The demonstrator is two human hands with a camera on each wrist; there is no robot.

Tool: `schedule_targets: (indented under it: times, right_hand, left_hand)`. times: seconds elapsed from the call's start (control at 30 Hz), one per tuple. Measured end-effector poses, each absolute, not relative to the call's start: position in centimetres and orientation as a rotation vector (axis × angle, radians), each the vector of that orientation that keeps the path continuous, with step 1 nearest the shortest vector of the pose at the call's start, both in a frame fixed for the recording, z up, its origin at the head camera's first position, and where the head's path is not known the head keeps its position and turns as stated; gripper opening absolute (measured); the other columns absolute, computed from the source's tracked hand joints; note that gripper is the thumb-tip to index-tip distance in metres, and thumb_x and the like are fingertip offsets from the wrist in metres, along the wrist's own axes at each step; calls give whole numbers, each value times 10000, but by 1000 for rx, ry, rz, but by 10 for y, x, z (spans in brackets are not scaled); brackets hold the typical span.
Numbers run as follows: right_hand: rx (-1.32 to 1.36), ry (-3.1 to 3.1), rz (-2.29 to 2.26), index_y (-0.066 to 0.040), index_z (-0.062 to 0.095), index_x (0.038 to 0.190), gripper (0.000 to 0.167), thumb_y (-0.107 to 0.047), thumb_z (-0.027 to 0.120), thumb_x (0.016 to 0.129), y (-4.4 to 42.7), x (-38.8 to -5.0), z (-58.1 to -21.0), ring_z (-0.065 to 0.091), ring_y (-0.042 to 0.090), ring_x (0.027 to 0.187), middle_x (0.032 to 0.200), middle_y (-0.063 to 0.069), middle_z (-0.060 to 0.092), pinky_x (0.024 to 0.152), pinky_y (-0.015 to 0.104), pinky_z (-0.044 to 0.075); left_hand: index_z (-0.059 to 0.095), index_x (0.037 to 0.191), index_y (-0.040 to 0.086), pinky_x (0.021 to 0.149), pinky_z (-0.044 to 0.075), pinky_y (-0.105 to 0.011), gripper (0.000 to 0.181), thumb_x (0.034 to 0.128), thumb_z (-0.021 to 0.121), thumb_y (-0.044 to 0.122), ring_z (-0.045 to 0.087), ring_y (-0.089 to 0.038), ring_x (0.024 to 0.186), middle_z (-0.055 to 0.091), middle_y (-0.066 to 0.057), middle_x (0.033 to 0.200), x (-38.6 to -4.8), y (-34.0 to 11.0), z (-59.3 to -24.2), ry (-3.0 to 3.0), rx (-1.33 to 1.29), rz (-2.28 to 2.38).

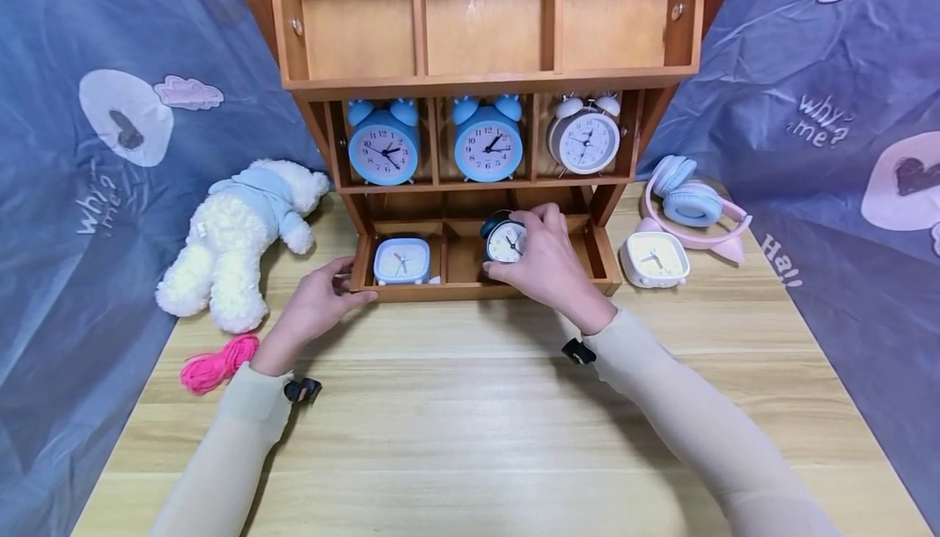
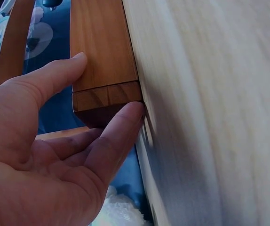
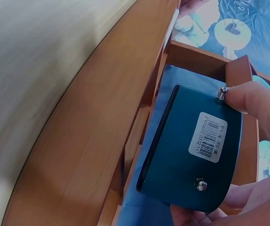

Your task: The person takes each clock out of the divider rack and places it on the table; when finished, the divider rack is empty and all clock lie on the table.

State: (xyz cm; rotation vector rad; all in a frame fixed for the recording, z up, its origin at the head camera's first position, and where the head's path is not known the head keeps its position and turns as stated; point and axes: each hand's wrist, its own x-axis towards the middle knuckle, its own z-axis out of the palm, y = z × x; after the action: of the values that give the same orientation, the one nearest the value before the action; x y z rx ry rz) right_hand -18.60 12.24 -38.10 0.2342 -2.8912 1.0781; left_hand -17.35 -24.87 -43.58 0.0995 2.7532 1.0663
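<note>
A dark teal alarm clock (image 1: 505, 241) with a white dial is at the bottom tier's middle compartment. My right hand (image 1: 551, 264) grips it from the right. In the right wrist view the clock's curved base (image 3: 182, 150) shows a barcode label and two small metal feet; the thumb touches one foot. At the bottom left corner of the wooden shelf (image 1: 485, 84), my left hand (image 1: 317, 304) holds the frame. In the left wrist view its thumb and fingers lie on either side of the wooden corner (image 2: 107, 94). A blue square clock (image 1: 401, 261) sits in the bottom left compartment.
Two blue twin-bell clocks (image 1: 488, 145) and a white one (image 1: 585, 141) stand in the middle tier. Right of the shelf are a white square clock (image 1: 654, 259) and cat-ear headphones (image 1: 693, 204). Left are a plush toy (image 1: 235, 235) and pink cord (image 1: 219, 364).
</note>
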Motion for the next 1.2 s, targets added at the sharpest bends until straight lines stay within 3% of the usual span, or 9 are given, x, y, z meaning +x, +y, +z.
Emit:
schedule_targets:
  times: [0.27, 1.2]
  right_hand:
    - [224, -2895, 1058, -2, 587, 1545, 907, -371, 965, 807, 143, -181, -386, 464, 381, 1314, 1474, 202, 448, 1040, 546, 548]
    - [203, -2893, 977, 44, 590, 1540, 878, -310, 966, 831, 195, -161, -390, 486, 428, 1292, 1446, 284, 465, 1067, 594, 501]
  left_hand:
    - [437, 1690, 1, 1115, 573, -595, 882, 1013, 853, 385, 680, -445, 1339, 675, -297, 1495, -172, -249, -438, 2750, 104, 1072]
    - [429, 1693, -4, 1119, 567, -600, 885, 1017, 846, 388, 669, -449, 1353, 662, -305, 1514, -173, -249, -436, 2758, 105, 1055]
